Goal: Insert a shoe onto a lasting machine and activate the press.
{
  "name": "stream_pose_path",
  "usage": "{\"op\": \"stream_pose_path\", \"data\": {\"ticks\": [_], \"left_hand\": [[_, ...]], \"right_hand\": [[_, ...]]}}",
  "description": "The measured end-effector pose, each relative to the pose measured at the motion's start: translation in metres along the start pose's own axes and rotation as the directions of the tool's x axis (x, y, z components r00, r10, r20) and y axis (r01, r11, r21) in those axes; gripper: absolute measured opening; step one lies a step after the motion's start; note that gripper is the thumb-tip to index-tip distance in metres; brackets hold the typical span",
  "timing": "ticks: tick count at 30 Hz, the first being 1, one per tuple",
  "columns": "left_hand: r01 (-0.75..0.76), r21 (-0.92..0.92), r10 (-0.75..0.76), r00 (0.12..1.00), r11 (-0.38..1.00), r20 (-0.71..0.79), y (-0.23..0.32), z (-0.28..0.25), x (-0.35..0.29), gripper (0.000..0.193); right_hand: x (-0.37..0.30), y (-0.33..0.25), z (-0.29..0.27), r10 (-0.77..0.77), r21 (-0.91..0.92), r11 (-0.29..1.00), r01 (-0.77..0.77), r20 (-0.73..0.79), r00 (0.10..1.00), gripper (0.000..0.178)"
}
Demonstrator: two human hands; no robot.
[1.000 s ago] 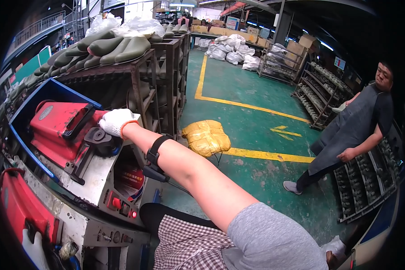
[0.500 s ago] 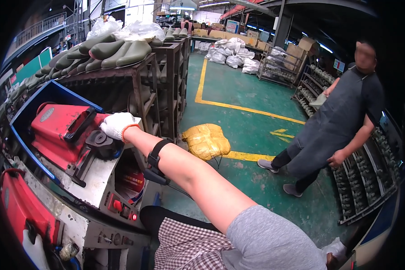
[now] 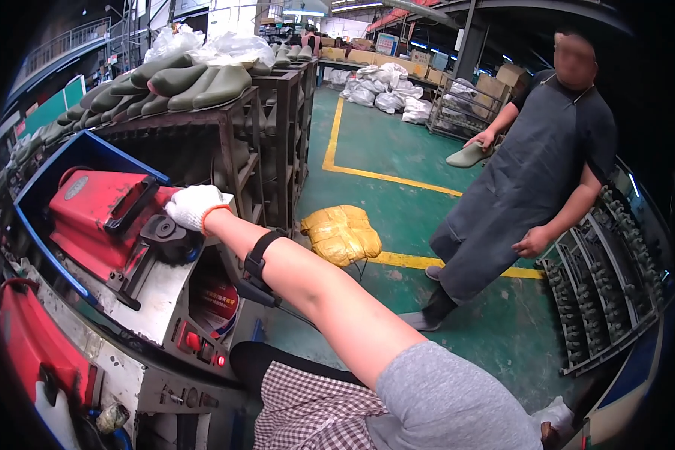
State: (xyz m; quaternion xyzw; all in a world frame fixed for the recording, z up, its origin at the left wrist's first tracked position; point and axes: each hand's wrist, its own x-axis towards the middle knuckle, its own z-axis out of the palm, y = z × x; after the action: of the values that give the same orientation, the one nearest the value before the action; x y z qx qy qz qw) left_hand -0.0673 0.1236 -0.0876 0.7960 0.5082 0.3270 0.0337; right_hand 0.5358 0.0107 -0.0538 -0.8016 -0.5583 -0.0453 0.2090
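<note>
Judged step: handling red covers; next move is probably calling for secure holds. Right hand (image 3: 196, 207) is meeting the far red cover (image 3: 101, 217) at its right corner, grip hidden; left hand (image 3: 56, 421) is lying by the near red cover (image 3: 37, 334), closure unclear. Blue tray (image 3: 97, 148) is enclosing the far one.

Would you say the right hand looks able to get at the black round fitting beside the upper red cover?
Probably yes: the gloved right hand is right beside the black round fitting, with nothing visible between them.
</note>
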Motion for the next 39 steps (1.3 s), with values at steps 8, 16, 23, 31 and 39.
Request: {"op": "stream_pose_path", "data": {"ticks": [8, 16, 23, 31, 39], "left_hand": [[0.013, 0.074, -0.013, 1.0, 0.997, -0.006, 0.043, -0.016, -0.011, 0.019], [-0.008, 0.039, 0.009, 0.999, 0.999, -0.035, 0.032, -0.007, -0.007, 0.014], [-0.028, -0.023, 0.026, 0.998, 0.999, -0.055, 0.015, 0.003, -0.006, 0.011], [-0.027, -0.008, 0.027, 0.996, 1.0, -0.086, 0.031, 0.0, -0.012, 0.011], [0.057, 0.232, -0.053, 0.998, 0.971, -0.024, 0.108, -0.033, -0.027, 0.026]], "right_hand": [[-0.002, -0.001, -0.002, 0.003, 0.003, 1.0, -0.004, 0.009, 1.0, 0.046], [-0.003, -0.002, -0.003, 0.005, 0.012, 1.0, -0.005, 0.015, 1.0, 0.046], [0.0, 0.0, 0.001, -0.012, -0.012, 1.0, 0.012, 0.011, 1.0, 0.045], [0.0, 0.001, 0.001, -0.014, -0.019, 1.0, 0.014, 0.009, 1.0, 0.044], [0.002, 0.006, 0.004, -0.18, -0.17, 0.968, 0.184, 0.039, 0.983, 0.043]]}}
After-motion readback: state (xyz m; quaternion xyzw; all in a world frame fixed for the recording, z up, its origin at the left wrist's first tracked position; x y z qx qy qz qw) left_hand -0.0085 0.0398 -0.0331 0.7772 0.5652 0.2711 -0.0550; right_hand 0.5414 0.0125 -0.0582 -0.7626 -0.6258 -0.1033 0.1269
